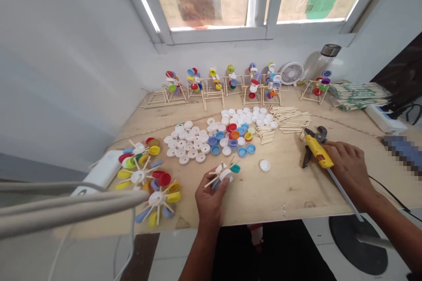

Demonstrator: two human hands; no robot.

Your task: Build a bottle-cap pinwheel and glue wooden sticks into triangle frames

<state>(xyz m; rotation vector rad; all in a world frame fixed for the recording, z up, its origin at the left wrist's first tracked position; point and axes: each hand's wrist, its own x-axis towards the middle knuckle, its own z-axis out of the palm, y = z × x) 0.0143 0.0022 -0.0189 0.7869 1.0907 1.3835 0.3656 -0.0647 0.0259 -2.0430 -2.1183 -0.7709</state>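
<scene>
A: Left hand (210,204) is clamping the white round plastic hub with pale wooden spokes (226,174), thumb in front, other fingers mostly hiding behind. Gap is about the hub's thickness.

B: Right?

A: Right hand (347,167) is lying against the yellow-and-black plastic glue gun (319,151), fingers curling round the far side. Can't tell if it's closing fully; the gun is blocking the view.

B: Where's the hub sitting?

A: Near the front edge of the pale wooden tabletop (286,202), left of a lone white round plastic cap (264,165). Can't tell if it's touching the wood.

B: Risks?

A: Spokes are fanning out close to the fingers, so a harder pinch could be skewing one. A teal round plastic cap (235,167) is sticking out at the right; a knock could be popping it off.

B: Gun side?

A: Tip is pointing at the pile of thin pale wooden sticks (292,118); drips could be gluing some together. Black thin cable (389,191) is trailing beside the forearm; snagging it could be jerking the gun.
</scene>
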